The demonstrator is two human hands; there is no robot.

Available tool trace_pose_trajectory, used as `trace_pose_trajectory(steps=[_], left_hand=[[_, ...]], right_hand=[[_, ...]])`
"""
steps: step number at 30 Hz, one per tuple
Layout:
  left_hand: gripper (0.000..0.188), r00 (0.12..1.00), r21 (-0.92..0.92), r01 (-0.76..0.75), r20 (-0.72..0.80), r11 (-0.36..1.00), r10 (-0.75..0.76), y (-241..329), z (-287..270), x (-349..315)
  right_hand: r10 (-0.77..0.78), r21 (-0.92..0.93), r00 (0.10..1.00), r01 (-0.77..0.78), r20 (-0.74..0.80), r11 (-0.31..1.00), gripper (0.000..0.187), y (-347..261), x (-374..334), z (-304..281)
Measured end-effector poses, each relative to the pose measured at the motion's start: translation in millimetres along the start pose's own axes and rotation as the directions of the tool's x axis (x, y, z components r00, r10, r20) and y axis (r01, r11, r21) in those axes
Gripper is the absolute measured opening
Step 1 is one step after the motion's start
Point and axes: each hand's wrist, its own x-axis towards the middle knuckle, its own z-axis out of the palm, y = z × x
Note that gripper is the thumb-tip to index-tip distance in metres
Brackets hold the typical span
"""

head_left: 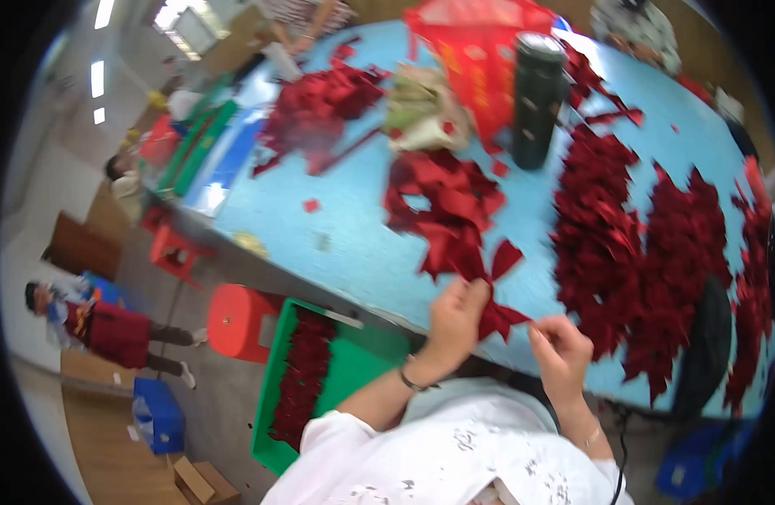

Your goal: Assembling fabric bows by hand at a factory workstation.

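My left hand (pixel 456 318) is closed on a dark red ribbon bow (pixel 493 310) near the table's front edge, fingers at its middle. One loop of the bow points up and a pointed tail spreads toward the right. At that tail's tip my right hand (pixel 562 352) is closed in a pinch, its fingertips meeting the ribbon. Just beyond the left hand lies a loose heap of red ribbon pieces (pixel 442 202). To the right, long rows of finished-looking red bows (pixel 598 244) lie packed together on the blue table (pixel 337 244).
A dark flask (pixel 536 109) stands beside a red bag (pixel 480 50) and a beige cloth pouch (pixel 425 109). Left of me are a green tray (pixel 354 358) holding red bows and a red stool (pixel 236 322). Several people are around the room.
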Motion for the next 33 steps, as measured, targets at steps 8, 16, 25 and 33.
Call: trace_pose_trajectory(steps=[8, 16, 25, 33], left_hand=[[0.025, 0.97, -0.251, 0.187, 0.2, 0.95, -0.138, -1.5, -2.2, 6.7], [0.022, 0.958, -0.237, 0.223, 0.232, 0.946, -0.168, 10.8, 8.0, -8.0], [0.022, 0.961, -0.141, 0.165, 0.244, 0.976, -0.127, -1.4, 8.9, -8.8], [0.02, 0.977, -0.08, 0.034, 0.211, 0.996, -0.017, 1.6, 16.2, -9.0]], right_hand=[[-0.289, -0.044, 0.953, 0.294, 0.086, 0.955, 0.011, -19.1, 15.8, 8.3], [-0.405, -0.141, 0.893, 0.434, 0.197, 0.89, 0.017, 1.1, 19.1, 2.9], [-0.498, -0.166, 0.849, 0.524, 0.175, 0.835, 0.024, 11.3, 24.1, 3.7], [-0.583, -0.198, 0.803, 0.595, 0.121, 0.779, 0.028, 18.8, 25.0, 9.7]])
